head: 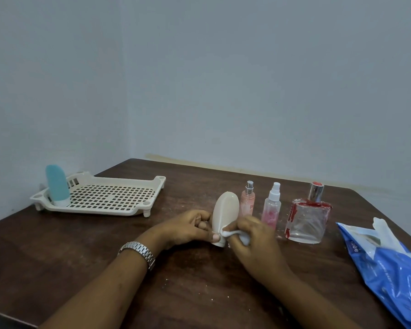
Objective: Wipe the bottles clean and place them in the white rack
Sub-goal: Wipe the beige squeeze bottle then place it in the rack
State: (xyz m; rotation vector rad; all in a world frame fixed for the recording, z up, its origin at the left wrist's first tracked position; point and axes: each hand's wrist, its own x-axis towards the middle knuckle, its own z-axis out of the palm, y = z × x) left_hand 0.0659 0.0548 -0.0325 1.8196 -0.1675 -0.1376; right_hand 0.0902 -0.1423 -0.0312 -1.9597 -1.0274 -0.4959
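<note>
Four bottles stand outside the white rack [119, 194], which holds only a blue bottle [57, 186] in its left corner. The one being cleaned is a cream bottle [224, 217] at the middle of the table [199, 293], just in front of a pink spray bottle [247, 200]. The left hand [188, 227] grips it low down, thumb across the front near the cap. The right hand [254, 236] pinches a bunched white wipe [237, 233] against its lower right side. The hands are close together, one on each side of the bottle. The bottle stands cap-down on the wood with its rounded end up, and its long axis is close to vertical, the top leaning slightly right. To wipe it well, I judge the left hand should brace the base firmly while the wipe runs up along that axis to the dome. The bottle should then be turned so the far face is cleaned too. Pressing sideways high up could tip it into the sprays behind, so strokes there should be light.
</note>
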